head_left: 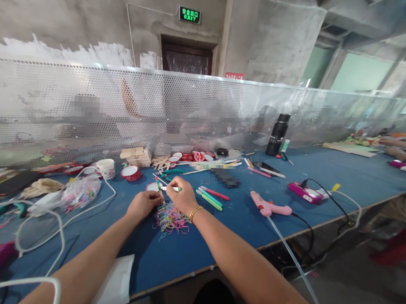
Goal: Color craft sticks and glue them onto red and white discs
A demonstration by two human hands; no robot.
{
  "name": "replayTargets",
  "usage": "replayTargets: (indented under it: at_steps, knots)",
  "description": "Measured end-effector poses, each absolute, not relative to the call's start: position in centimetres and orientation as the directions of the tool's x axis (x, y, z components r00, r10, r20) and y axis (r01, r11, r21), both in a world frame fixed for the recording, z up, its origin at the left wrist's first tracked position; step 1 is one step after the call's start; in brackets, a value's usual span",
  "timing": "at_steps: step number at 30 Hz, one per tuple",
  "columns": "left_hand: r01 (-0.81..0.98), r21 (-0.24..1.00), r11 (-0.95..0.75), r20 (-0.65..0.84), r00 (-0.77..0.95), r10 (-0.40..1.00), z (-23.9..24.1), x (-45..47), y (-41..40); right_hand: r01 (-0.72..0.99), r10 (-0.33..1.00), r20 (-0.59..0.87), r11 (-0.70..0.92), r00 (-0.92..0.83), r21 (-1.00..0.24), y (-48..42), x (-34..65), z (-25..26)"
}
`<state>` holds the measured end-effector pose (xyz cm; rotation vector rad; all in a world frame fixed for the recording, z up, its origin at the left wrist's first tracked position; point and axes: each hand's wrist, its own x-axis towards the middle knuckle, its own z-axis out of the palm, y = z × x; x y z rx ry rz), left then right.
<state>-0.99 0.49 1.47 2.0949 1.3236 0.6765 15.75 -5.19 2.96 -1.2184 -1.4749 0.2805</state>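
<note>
The left hand (146, 202) pinched a thin stick (158, 185), which leaned just beyond a heap of rubber bands (172, 219); red and green already marked its upper part, while the end by the fingers looked pale, so the colouring seemed partly done, though how much remained could not be told; the right hand (183, 196) gripped a white pen (169, 188) pointing at the stick; farther right lay markers (211, 199), then a pink glue gun (266, 207).

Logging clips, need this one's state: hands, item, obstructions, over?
Left hand holding colored stick. Right hand holding white pen at the stick. Heaped colored bands close by both hands.
</note>
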Motion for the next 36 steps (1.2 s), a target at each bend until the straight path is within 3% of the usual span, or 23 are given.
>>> replayTargets:
  at_steps: [12, 16, 21, 24, 27, 30, 32, 36]
  knots:
    - [0.625, 0.709, -0.328, 0.109, 0.363, 0.925, 1.2, -1.0, 0.6, 0.486, 0.800, 0.582, 0.453, 0.150, -0.748, -5.3, 15.7, 2.8]
    - [0.596, 0.732, -0.331, 0.117, 0.368, 0.922, 1.4, -0.9, 0.4, 0.405, 0.773, 0.601, 0.493, 0.202, -0.770, -5.3, 16.0, 3.2]
    - [0.593, 0.744, -0.309, 0.112, 0.345, 0.932, 1.5, -0.8, 0.1, 0.201, 0.853, 0.476, 0.439, 0.215, -0.876, -4.5, 18.3, 4.9]
    - [0.600, 0.734, -0.318, 0.117, 0.348, 0.930, 1.4, -0.9, 0.2, 0.263, 0.900, 0.415, 0.371, 0.136, -0.890, -4.4, 21.9, 6.3]
    - [0.588, 0.743, -0.320, 0.121, 0.353, 0.928, 1.5, -0.9, 0.2, 0.557, 0.867, 0.478, 0.330, 0.141, -0.762, -4.9, 27.0, 7.0]
    - [0.572, 0.755, -0.321, 0.129, 0.350, 0.928, 1.5, -0.8, 0.3, 0.892, 0.800, 0.569, 0.098, 0.193, -0.441, -5.5, 32.1, 6.6]
    - [0.570, 0.753, -0.327, 0.137, 0.350, 0.927, 1.6, -0.8, 0.3, 0.943, 0.809, 0.545, -0.034, 0.220, -0.330, -5.7, 34.5, 5.7]
    - [0.583, 0.742, -0.330, 0.129, 0.359, 0.924, 1.5, -0.8, 0.4, 0.958, 0.871, 0.438, -0.110, 0.221, -0.265, -5.7, 36.8, 4.0]
